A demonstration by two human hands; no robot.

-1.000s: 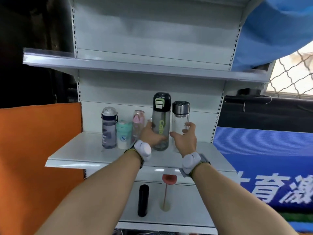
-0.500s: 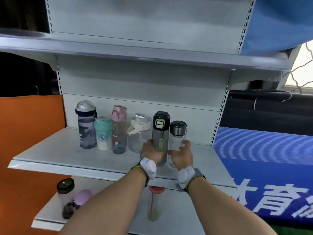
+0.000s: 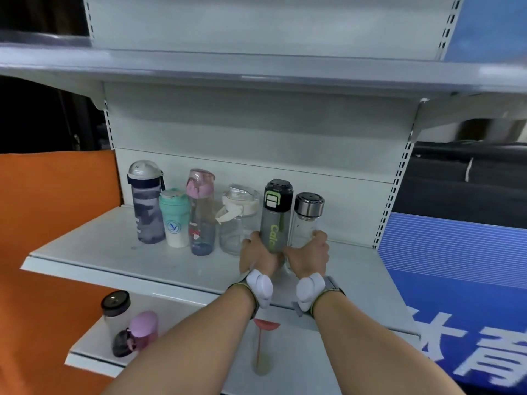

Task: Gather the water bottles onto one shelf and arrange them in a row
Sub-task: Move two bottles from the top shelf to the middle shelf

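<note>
Several bottles stand in a row on the middle shelf: a navy camouflage bottle, a teal and white cup, a pink-lidded bottle, a clear bottle with a white lid, a grey bottle with a black and green lid and a clear bottle with a steel cap. My left hand grips the base of the grey bottle. My right hand grips the base of the steel-capped bottle. Both bottles stand upright, side by side.
On the lower shelf sit a clear jar with a black lid, a small pink bottle, a dark item and a tall bottle with a red lid. An orange sheet hangs left, a blue banner right.
The view has drawn closer and lower. My hands slid down to the bases of the grey and steel-capped bottles, which now stand on the shelf at the right end of the row.
</note>
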